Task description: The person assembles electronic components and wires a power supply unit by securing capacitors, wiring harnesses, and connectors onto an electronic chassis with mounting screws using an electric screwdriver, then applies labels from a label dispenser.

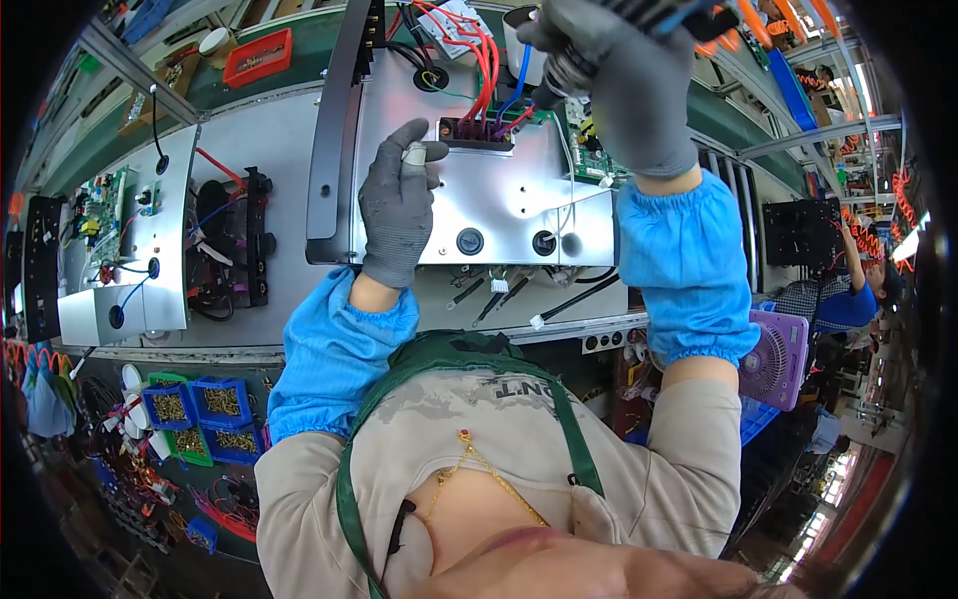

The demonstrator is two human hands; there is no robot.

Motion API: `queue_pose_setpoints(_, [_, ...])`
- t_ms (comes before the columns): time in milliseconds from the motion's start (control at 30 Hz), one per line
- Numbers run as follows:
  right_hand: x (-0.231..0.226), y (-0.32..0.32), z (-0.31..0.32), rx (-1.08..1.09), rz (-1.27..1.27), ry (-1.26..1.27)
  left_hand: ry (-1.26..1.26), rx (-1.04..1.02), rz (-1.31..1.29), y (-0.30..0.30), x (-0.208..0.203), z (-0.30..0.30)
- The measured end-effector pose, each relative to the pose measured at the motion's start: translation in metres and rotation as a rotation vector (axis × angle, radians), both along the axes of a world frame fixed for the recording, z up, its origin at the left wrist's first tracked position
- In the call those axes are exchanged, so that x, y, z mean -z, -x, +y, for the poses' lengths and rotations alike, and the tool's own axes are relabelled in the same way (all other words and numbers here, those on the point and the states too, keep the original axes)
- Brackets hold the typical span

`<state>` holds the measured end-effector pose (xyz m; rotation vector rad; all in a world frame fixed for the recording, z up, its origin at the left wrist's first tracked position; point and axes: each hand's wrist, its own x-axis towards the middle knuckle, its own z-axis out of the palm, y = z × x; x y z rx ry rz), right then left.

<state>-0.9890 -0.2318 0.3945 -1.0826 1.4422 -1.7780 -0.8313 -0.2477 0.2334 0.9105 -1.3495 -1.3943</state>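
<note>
My left hand (397, 205), in a grey knit glove, hovers over a silver metal chassis (489, 195) with its fingers apart and nothing visibly gripped. One of its fingertips shows white. Just beyond the fingers is a dark terminal block (477, 133), with thick red wires (489, 70) and a blue wire running up from it. My right hand (644, 100), also gloved, is wrapped round a dark power screwdriver (571, 72). Its nose points down and left, close to the block's right end. A green circuit board (589, 150) lies partly hidden beneath that hand.
Another chassis with a circuit board (125, 235) stands at left, beside a black assembly (232, 235). A red tray (257, 58) sits at the far left. Blue bins (222, 401) of small brass-coloured parts are lower left. A purple fan (773, 359) and a co-worker (848, 304) are at right.
</note>
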Motion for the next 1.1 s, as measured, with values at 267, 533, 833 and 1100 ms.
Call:
queue_pose_setpoints(267, [0.041,0.028,0.005,-0.051,-0.069,0.085,0.047,0.073,-0.025,0.0,0.001,0.001])
queue_pose_setpoints(533, [0.04,0.027,0.005,-0.078,-0.168,0.006,0.018,0.064,-0.04,-0.002,0.004,0.0])
queue_pose_setpoints(833, [0.059,0.058,-0.007,-0.562,0.231,0.158,0.06,0.124,-0.084,0.002,0.003,0.001])
queue_pose_setpoints(1100, [0.059,0.058,-0.022,-0.467,0.133,0.296,0.031,0.128,-0.131,0.002,-0.003,-0.001])
